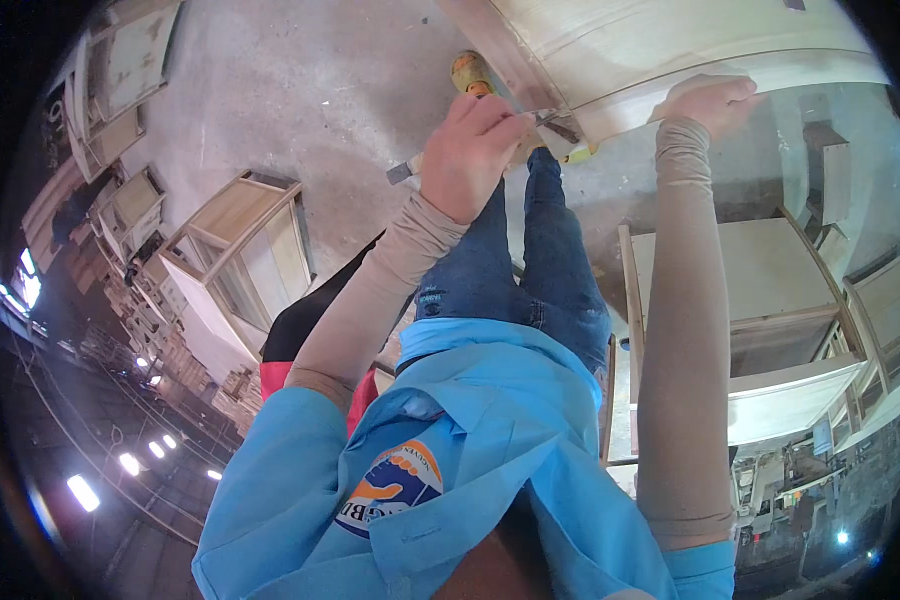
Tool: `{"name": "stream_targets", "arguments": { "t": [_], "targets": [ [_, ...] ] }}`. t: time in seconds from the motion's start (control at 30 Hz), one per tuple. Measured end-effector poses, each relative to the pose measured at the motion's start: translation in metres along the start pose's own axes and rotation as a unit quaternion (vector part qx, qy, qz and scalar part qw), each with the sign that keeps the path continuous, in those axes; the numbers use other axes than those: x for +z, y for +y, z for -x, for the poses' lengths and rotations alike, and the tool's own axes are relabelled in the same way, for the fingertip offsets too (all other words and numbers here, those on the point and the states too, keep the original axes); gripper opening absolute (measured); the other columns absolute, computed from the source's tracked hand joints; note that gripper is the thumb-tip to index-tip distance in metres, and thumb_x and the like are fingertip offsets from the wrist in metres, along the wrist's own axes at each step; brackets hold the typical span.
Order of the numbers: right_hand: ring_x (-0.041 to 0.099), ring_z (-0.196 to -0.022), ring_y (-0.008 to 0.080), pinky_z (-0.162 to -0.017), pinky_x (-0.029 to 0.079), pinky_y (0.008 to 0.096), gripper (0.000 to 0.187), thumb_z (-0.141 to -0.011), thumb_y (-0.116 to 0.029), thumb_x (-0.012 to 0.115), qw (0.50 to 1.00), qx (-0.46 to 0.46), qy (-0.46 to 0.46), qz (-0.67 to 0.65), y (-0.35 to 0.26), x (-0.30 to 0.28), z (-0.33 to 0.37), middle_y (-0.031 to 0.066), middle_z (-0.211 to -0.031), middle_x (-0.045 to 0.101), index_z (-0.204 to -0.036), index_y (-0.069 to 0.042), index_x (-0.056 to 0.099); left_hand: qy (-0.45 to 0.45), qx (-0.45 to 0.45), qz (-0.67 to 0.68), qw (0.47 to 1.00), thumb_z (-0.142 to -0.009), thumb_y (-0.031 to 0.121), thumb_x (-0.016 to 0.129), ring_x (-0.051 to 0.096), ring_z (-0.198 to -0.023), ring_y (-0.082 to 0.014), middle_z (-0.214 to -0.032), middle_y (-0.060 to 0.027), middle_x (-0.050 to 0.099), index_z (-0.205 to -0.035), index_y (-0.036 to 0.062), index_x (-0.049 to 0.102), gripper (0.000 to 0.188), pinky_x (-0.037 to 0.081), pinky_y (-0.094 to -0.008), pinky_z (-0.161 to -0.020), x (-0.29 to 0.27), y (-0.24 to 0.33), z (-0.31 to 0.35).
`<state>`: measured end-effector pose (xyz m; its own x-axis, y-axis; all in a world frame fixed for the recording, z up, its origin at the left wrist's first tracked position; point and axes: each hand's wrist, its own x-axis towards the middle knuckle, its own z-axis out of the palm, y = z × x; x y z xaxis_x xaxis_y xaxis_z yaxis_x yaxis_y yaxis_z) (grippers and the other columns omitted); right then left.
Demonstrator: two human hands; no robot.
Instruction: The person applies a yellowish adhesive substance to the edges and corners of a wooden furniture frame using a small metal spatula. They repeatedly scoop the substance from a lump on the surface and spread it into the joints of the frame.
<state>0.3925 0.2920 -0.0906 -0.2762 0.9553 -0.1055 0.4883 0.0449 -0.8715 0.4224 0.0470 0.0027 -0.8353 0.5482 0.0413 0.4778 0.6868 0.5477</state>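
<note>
My left hand (465, 150) is closed around a slim tool with a pale shaft (410, 168) that ends in a grey tip on the left. Past my fingers, beside the corner of a pale wooden furniture piece (660, 40), a dark narrow part (562, 126) shows; I cannot tell whether it belongs to the tool. My right hand (710, 102), slightly blurred, lies curled at the near edge of that furniture piece. Its fingertips are partly hidden.
My yellow shoe (472, 72) stands on the concrete floor (310, 70) next to the furniture piece. An open wooden frame cabinet (235, 225) stands at left, another cabinet (760, 280) at right. Behind my left arm, a red and black item (310, 325) shows. More unfinished furniture (120, 60) stands far left.
</note>
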Motion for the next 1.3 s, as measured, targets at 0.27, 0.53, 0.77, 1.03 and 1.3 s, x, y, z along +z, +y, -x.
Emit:
{"name": "stream_targets", "arguments": {
  "t": [0.27, 0.53, 0.77, 1.03, 1.3],
  "targets": [
    [0.04, -0.133, 0.0471, -0.112, 0.034, 0.0446, 0.065, -0.102, -0.033, 0.026, 0.997, 0.033, -0.058, -0.029, -0.004, -0.004, -0.002, 0.0376, -0.145, 0.036, -0.148, 0.013, 0.02, -0.027, -0.013, 0.043, 0.999, -0.076, 0.003, 0.073, 0.058, -0.086, -0.0263, -0.092, -0.005, 0.065, -0.1, 0.0115, 0.074, 0.026, 0.049, -0.035, -0.076, 0.008, 0.004, -0.005],
    [0.046, -0.124, 0.049, -0.106, 0.037, 0.0475, 0.064, -0.101, -0.036, 0.027, 1.0, 0.006, -0.021, -0.014, -0.001, -0.001, -0.001, 0.0387, -0.137, 0.044, -0.14, 0.014, 0.033, -0.034, -0.02, 0.064, 0.997, -0.077, 0.005, 0.073, 0.058, -0.087, -0.0264, -0.092, -0.0051, 0.066, -0.099, 0.0114, 0.074, 0.023, 0.049, -0.035, -0.077, 0.003, -0.006, -0.01],
    [0.047, -0.124, 0.0508, -0.104, 0.04, 0.0496, 0.063, -0.102, -0.033, 0.026, 0.999, 0.019, -0.042, 0.018, -0.009, -0.005, 0.001, 0.0394, -0.136, 0.044, -0.146, 0.012, 0.025, -0.06, -0.021, 0.099, 0.993, -0.078, 0.007, 0.072, 0.058, -0.087, -0.027, -0.091, -0.0062, 0.066, -0.099, 0.0104, 0.074, 0.021, 0.048, -0.0363, -0.078, 0.001, -0.013, -0.012],
    [0.044, -0.129, 0.0485, -0.108, 0.038, 0.0476, 0.064, -0.103, -0.034, 0.025, 0.999, 0.018, -0.044, 0.015, -0.002, -0.004, -0.003, 0.0382, -0.14, 0.041, -0.148, 0.012, 0.022, -0.045, -0.025, 0.103, 0.993, -0.079, 0.006, 0.071, 0.058, -0.086, -0.0275, -0.091, -0.0066, 0.067, -0.098, 0.0092, 0.075, 0.02, 0.048, -0.0367, -0.079, -0.004, -0.019, -0.002],
    [0.045, -0.129, 0.0464, -0.109, 0.036, 0.0445, 0.066, -0.101, -0.038, 0.028, 1.0, 0.016, -0.008, 0.0, -0.003, -0.001, 0.001, 0.0356, -0.141, 0.043, -0.142, 0.013, 0.035, -0.052, -0.018, 0.081, 0.995, -0.077, 0.01, 0.072, 0.054, -0.082, -0.0241, -0.086, -0.0009, 0.061, -0.095, 0.0144, 0.075, 0.018, 0.049, -0.0343, -0.073, -0.002, -0.023, -0.001]
  ]
}}
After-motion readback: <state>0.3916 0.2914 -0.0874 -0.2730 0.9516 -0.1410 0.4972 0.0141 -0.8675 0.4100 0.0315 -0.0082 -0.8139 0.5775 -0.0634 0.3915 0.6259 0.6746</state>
